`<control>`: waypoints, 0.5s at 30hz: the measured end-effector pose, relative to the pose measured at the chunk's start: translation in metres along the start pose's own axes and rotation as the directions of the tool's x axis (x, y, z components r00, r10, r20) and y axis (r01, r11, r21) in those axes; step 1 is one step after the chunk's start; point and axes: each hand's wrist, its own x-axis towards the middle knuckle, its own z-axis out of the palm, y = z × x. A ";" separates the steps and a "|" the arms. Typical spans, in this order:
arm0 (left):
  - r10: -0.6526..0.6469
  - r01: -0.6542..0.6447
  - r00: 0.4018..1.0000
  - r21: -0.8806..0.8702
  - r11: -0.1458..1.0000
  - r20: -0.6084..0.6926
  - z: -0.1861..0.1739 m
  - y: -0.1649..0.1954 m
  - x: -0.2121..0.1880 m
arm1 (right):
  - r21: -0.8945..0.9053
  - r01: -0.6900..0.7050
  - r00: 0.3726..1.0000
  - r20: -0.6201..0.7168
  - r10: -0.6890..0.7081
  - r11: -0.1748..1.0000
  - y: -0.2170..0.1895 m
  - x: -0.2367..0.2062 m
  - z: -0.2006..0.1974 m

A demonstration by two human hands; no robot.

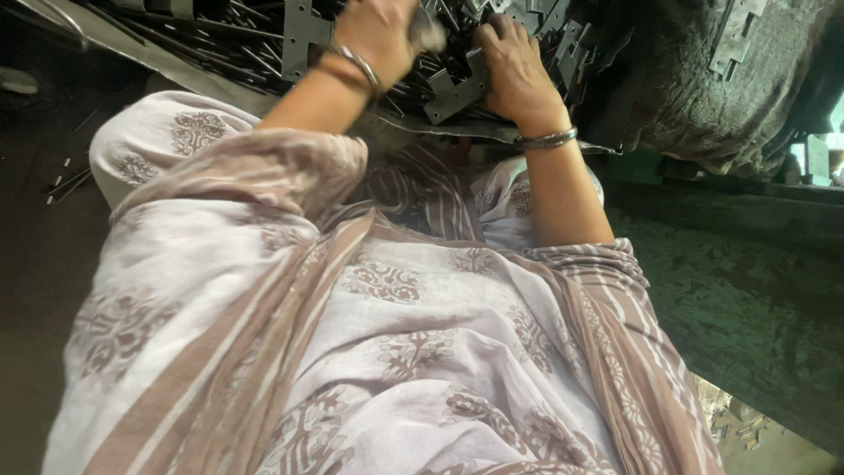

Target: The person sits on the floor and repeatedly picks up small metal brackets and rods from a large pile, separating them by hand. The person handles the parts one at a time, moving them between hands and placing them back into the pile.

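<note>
A dim, grimy workshop floor lies all around, dark and dusty, with a grey rough slab (747,290) running along the right of the person's lap and a heap of stamped metal parts (527,35) piled on a shallow metal tray (132,48) at the top of the view; that heap is the landmark here. The person sits just below the heap, lap covered by a pale cloth with brown printed motifs (387,352). The left hand (378,35) rests on the near left part of the heap, fingers curled closed around something small and pale, though what it is cannot be made out; a metal bangle (360,66) sits at that wrist. The right hand (514,66) lies on the middle of the heap, its grip closed over a flat notched steel bracket (453,92) that juts out of the heap's near edge towards the lap; a second bangle (547,138) circles that wrist. Thin dark rods (237,44) lie mixed in at the heap's left side, and one more bracket (737,35) leans on a dirty sack to the heap's right. To handle the bracket well, it seems wise to hold it by its flat faces, away from the stamped edges, and to lift it straight out so that the neighbouring pieces do not snag.
</note>
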 end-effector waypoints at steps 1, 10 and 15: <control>0.094 -0.088 0.994 0.117 0.989 -0.047 0.010 0.002 0.000 | -0.008 0.025 0.999 -0.033 -0.025 1.000 -0.004 -0.002 -0.006; 0.320 -0.357 0.915 -0.127 0.925 -0.247 0.030 -0.026 -0.021 | 0.568 0.011 1.000 0.010 -0.021 0.823 -0.043 -0.033 -0.028; 0.023 -0.143 0.957 -0.400 0.905 -0.289 0.016 -0.060 -0.026 | 0.881 -0.131 0.987 0.072 0.144 0.455 -0.035 -0.030 -0.015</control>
